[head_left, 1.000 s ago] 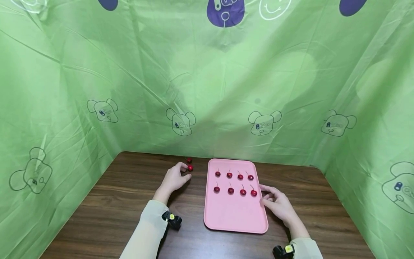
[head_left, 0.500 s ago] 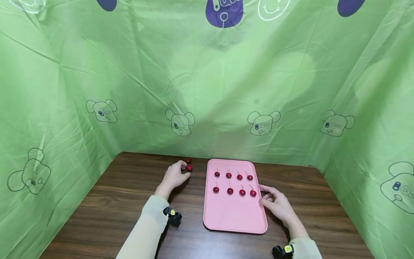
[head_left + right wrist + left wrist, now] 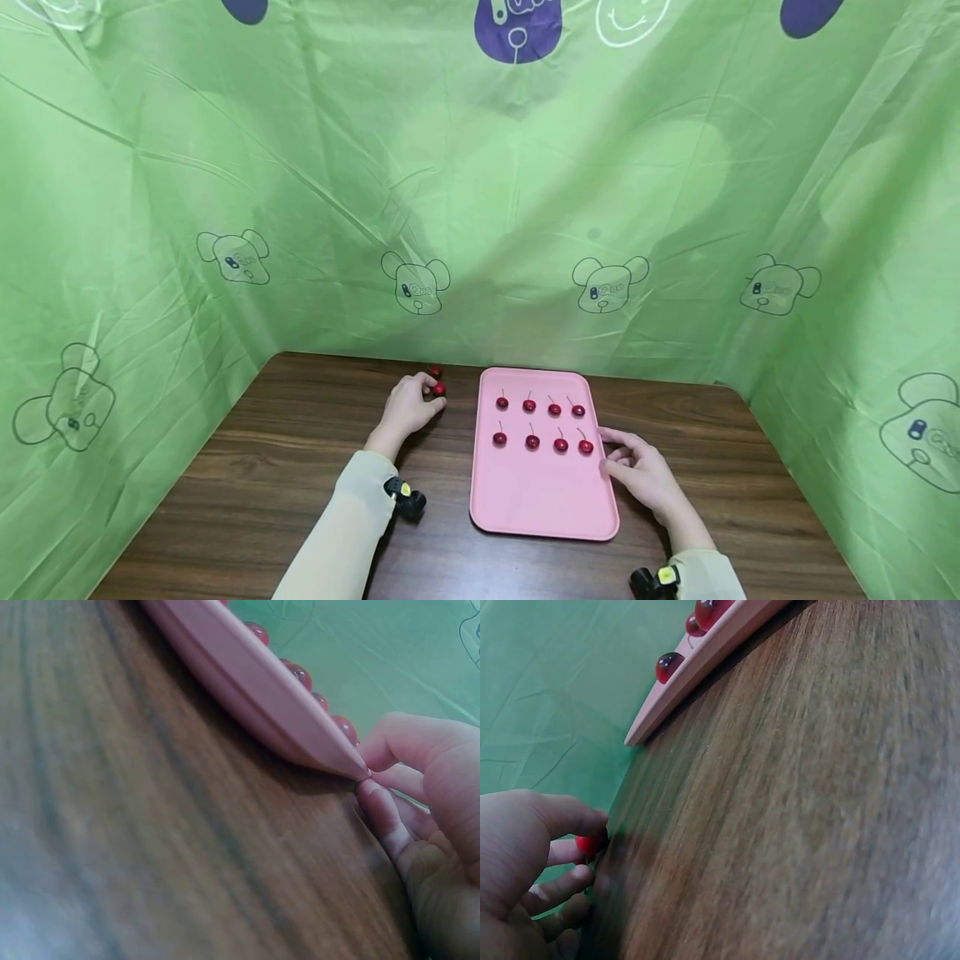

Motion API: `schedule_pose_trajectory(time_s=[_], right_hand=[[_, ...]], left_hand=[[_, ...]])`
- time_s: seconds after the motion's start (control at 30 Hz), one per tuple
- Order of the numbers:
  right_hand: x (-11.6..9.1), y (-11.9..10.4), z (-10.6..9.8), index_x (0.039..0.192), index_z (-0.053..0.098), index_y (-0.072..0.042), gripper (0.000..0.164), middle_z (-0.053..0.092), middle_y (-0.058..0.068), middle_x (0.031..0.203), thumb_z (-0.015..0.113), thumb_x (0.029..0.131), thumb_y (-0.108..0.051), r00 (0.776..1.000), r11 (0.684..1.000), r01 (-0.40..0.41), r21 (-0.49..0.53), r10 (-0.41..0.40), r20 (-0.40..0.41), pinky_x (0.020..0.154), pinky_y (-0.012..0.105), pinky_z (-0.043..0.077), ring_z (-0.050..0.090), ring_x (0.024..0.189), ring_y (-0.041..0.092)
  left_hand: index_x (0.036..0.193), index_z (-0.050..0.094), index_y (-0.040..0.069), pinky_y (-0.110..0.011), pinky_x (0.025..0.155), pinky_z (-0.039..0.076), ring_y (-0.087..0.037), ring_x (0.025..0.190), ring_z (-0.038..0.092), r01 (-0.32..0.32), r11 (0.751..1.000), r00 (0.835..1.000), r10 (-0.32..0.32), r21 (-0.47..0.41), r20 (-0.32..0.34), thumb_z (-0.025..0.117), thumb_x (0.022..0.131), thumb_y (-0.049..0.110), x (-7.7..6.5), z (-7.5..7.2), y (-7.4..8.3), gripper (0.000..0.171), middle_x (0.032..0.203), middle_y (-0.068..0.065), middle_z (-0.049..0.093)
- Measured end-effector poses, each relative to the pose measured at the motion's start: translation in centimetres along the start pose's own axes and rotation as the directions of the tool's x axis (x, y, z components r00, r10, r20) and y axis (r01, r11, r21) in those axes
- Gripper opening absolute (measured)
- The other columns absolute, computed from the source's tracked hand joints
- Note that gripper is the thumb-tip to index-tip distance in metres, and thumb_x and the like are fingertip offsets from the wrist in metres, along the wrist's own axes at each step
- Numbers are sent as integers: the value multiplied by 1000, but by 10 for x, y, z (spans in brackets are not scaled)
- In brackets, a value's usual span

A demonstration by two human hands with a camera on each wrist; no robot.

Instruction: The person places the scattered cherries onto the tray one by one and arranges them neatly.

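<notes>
On the table left of the pink tray (image 3: pixel 543 500), my left hand (image 3: pixel 405 410) has its thumb and fingertips at the sides of a red cherry (image 3: pixel 438 389). The left wrist view shows that cherry (image 3: pixel 591 843) between thumb and fingers. Just behind it lies a second cherry (image 3: pixel 435 371), close to the fingertips. My right hand (image 3: pixel 643 472) holds the tray's right edge; in the right wrist view, thumb and index finger (image 3: pixel 390 739) meet at the tray rim (image 3: pixel 247 686). Two rows of stemmed cherries, one including a cherry (image 3: pixel 532 442), sit on the tray's far half.
The brown wooden table (image 3: pixel 247 492) ends at a green curtain (image 3: pixel 517 217) printed with bear faces, which also rises at both sides. Each wrist carries a small black camera, such as the left camera (image 3: pixel 407 500).
My left thumb has closed in toward the nearer cherry, and the left hand has shifted slightly right. The right hand keeps its place at the tray edge.
</notes>
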State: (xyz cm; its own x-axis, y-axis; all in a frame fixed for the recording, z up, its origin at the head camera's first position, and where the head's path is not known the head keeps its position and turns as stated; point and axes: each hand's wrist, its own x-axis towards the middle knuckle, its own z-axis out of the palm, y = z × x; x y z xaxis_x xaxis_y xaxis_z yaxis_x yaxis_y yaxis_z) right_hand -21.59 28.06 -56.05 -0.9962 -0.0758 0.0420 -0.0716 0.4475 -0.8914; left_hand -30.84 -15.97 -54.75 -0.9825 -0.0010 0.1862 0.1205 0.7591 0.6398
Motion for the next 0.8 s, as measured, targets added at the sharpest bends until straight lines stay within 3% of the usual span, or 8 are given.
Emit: schedule_pose_trajectory(time_s=[0.23,0.53,0.8], right_hand=[[0,0,0,147,67,-5,59,70,15,135,81,89,-1,1000,1000,0,0,0,2,78,24,53,64,93,15],[0,-1,-1,147,67,-5,59,70,16,135,81,90,-1,1000,1000,-9,1,9,1,79,24,53,64,93,15],[-1,-4,0,147,66,-5,59,70,16,135,81,90,-2,1000,1000,-20,-17,20,4,79,24,53,65,94,16]], left_hand=[[109,74,10,-54,87,52,-32,100,66,-36,999,999,36,-9,-14,87,91,19,-1,1,3,24,102,-8,69],[107,76,12,-54,87,51,-31,100,67,-33,999,999,33,-5,-15,88,92,19,-3,1,5,20,102,-7,69],[106,75,11,-52,90,52,-29,100,68,-41,997,999,40,-61,-22,85,93,15,-5,-1,6,16,101,-6,72]])
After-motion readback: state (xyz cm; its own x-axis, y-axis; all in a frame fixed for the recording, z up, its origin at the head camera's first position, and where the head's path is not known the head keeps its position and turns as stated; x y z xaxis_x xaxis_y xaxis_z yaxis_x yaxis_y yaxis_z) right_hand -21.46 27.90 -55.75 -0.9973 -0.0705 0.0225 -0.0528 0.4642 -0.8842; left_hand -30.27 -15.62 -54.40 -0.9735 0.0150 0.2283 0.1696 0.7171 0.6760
